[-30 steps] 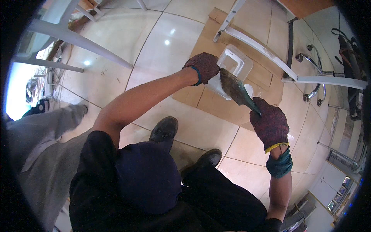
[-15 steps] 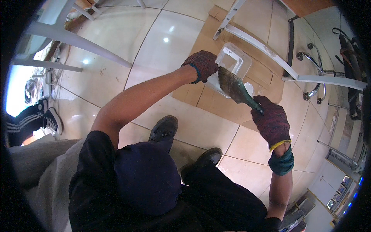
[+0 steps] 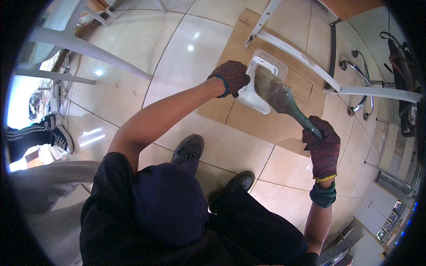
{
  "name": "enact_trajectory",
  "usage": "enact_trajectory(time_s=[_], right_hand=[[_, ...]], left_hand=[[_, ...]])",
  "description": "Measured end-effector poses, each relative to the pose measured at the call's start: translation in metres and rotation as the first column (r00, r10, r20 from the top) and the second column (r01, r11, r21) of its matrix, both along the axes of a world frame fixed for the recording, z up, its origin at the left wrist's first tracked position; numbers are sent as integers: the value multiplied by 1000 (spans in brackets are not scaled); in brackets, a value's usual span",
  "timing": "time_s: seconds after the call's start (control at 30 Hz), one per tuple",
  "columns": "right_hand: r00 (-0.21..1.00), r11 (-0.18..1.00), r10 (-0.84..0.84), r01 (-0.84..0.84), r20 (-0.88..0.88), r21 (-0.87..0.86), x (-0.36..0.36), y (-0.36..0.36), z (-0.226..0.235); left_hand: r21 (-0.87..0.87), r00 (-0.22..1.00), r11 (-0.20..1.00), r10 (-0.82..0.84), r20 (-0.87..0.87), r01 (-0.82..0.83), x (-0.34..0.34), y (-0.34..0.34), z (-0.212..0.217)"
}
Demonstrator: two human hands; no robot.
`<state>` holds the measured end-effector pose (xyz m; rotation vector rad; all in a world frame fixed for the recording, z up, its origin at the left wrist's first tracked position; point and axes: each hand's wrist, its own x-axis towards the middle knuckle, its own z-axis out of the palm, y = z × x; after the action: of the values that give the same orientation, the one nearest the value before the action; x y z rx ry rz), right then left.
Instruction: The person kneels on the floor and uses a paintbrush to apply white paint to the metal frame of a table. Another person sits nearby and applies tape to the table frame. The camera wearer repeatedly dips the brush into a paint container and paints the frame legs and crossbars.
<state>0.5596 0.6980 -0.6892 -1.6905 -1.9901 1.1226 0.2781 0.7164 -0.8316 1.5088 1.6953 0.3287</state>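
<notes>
My left hand (image 3: 229,79), in a dark red knitted glove, is closed on the left rim of a clear plastic tub (image 3: 276,56) with white stuff inside. My right hand (image 3: 323,144), gloved the same way with a yellow cuff edge, grips the green handle of a wide paintbrush (image 3: 284,99). The brush slants up and left, its worn, brownish bristles over the tub's opening. Whether the bristles touch the white contents I cannot tell. Part of the tub is hidden behind the brush.
Flattened cardboard (image 3: 222,104) lies beneath the tub on the tiled floor. A white metal frame (image 3: 297,55) crosses just beyond it. White chair legs (image 3: 106,57) stand at left, a chrome wheeled base (image 3: 364,84) at right. Another person's shoe (image 3: 63,138) is at far left.
My right hand has shifted right and slightly nearer to me. The brush has turned, showing more of its broad face over the tub. My left hand has barely moved.
</notes>
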Motion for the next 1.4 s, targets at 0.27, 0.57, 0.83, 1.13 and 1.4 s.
enact_trajectory(time_s=[0.27,0.57,0.83,1.13,1.4], right_hand=[[983,998,-43,49,-181,25,15,7,2],[926,993,-106,115,-363,4,20,6,-15],[917,985,-103,148,-386,89,14,5,-25],[894,961,-164,240,-417,136,15,7,-24],[808,959,-158,263,-567,107,10,11,-26]], left_hand=[[-23,992,998,68,107,-65,-3,-4,14],[49,1000,999,-2,-15,3,-3,-2,18],[-18,996,999,44,77,-43,-1,-4,30],[-17,1000,1000,12,18,-12,-1,-1,37],[235,988,960,-153,-21,153,-2,0,11]])
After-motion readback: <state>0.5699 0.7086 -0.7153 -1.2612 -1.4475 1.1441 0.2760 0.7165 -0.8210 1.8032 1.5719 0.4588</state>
